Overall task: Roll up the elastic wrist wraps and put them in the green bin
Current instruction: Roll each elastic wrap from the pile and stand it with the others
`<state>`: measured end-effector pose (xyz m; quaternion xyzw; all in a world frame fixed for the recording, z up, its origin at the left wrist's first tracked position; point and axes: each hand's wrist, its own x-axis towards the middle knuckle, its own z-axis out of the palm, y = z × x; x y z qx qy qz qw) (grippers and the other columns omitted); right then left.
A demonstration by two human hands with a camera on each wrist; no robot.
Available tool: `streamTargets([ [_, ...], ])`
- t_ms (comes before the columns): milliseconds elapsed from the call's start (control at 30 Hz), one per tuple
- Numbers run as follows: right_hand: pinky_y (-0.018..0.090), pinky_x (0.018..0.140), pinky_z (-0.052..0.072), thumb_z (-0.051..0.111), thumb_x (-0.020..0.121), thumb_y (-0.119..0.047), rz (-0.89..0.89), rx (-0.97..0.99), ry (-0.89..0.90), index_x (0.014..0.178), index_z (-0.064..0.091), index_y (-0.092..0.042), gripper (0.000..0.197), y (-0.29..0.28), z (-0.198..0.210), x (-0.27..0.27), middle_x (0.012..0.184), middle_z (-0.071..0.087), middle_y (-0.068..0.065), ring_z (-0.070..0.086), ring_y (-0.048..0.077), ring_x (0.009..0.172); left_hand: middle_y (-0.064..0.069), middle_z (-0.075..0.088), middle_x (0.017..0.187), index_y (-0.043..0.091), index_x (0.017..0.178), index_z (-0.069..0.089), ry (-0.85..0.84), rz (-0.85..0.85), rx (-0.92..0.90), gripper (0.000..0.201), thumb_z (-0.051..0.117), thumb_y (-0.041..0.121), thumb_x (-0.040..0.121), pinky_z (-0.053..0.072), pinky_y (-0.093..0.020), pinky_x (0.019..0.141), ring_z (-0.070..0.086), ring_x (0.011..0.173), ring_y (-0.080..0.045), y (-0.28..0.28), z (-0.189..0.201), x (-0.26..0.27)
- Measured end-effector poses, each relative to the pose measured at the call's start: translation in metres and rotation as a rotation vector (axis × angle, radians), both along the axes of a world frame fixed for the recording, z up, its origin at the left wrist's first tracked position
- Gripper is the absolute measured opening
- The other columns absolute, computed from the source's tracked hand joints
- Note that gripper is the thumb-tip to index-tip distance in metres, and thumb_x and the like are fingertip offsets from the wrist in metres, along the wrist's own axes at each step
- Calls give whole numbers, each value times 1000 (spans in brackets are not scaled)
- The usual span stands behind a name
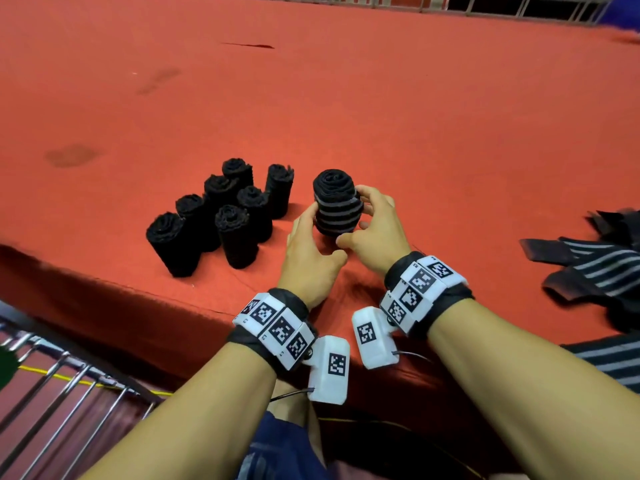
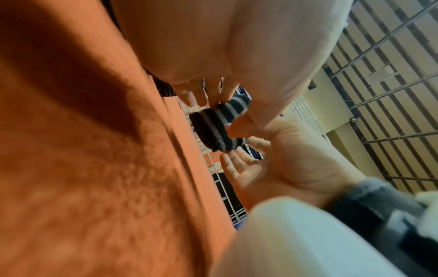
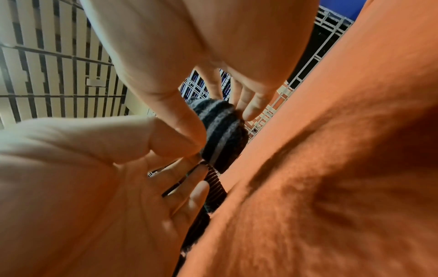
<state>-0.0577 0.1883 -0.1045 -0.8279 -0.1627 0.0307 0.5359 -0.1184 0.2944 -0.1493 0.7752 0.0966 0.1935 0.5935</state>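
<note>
Right, l-to-r: seven finished black rolls point(image 1: 221, 216) stand clustered on the red cloth point(image 1: 415, 109), then the striped roll point(image 1: 337, 204) upright just beside them, w/ unrolled wraps point(image 1: 595, 268) piled far right. No green bin in view. To finish well, I'd keep the coil tight, seat the loose end flat, then carry it off. Left hand point(image 1: 313, 252) cups the roll's left side, fingers relaxed, touching. Right hand point(image 1: 372, 225) grips it, fingers curled round top and far side, thumb near the base. Both wrists low over the cloth.
</note>
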Motion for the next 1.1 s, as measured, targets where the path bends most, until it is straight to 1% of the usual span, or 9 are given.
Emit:
streamTargets([
  [100, 38, 111, 44, 71, 64, 6, 20, -20, 16, 129, 51, -23, 75, 8, 0, 13, 126, 40, 1, 50, 20, 126, 5, 45, 147, 22, 153, 37, -10, 7, -28, 94, 61, 19, 62, 38, -41, 117, 43, 140, -10, 1, 3, 11],
  [267, 41, 110, 44, 70, 66, 2, 63, -75, 8, 143, 50, -16, 82, 17, 0, 31, 135, 49, 7, 52, 20, 126, 5, 44, 139, 22, 149, 42, 38, 30, -35, 85, 63, 9, 68, 39, -40, 117, 48, 134, -13, 8, 13, 24],
  [367, 41, 103, 50, 67, 64, 0, 79, -69, 16, 142, 51, -15, 81, 19, 1, 37, 131, 57, 0, 57, 16, 122, -2, 55, 138, 24, 145, 47, 49, 54, -25, 91, 65, 27, 56, 45, -44, 112, 54, 131, -17, 18, 7, 41],
  [500, 10, 77, 50, 63, 74, 20, 130, -68, 112, 147, 44, -8, 80, 15, 0, 44, 125, 56, -4, 51, 4, 113, -4, 65, 124, 30, 131, 56, 102, 79, 30, 86, 60, 37, 45, 50, -49, 104, 58, 123, -22, 29, -8, 56],
  [600, 3, 69, 46, 61, 73, 23, 165, -52, 149, 144, 48, -8, 79, 12, -4, 46, 129, 60, -1, 53, 3, 112, -5, 62, 128, 27, 137, 52, 138, 46, 57, 88, 64, 33, 50, 50, -48, 103, 59, 121, -21, 24, 2, 50],
  [667, 8, 78, 49, 63, 74, 20, 165, -55, 158, 144, 48, -7, 77, 11, -5, 46, 129, 60, -1, 54, 4, 111, -4, 62, 129, 27, 140, 50, 160, 47, 55, 90, 65, 31, 51, 51, -48, 102, 60, 119, -20, 22, 3, 47],
  [800, 41, 108, 47, 72, 74, 5, 135, -135, 116, 146, 45, -7, 78, 6, -1, 43, 145, 55, 9, 55, 17, 128, 0, 66, 126, 30, 129, 56, 181, 96, 49, 78, 65, 36, 51, 52, -46, 102, 63, 117, -16, 15, 8, 43],
  [933, 42, 109, 45, 78, 76, -9, 38, -203, 51, 142, 51, -10, 71, -18, 7, 35, 139, 59, 9, 56, 23, 128, -7, 41, 149, 19, 151, 38, 242, 217, 180, 79, 71, 24, 80, 41, -38, 112, 51, 131, -21, -13, 40, 27],
  [1100, 38, 103, 49, 75, 80, -15, -126, -287, -54, 126, 63, -14, 47, -81, 22, 19, 121, 69, 4, 63, 22, 115, -2, 51, 136, 19, 138, 49, 105, 117, 265, 59, 70, 14, 84, 46, -36, 106, 57, 114, -13, -70, 55, 21],
])
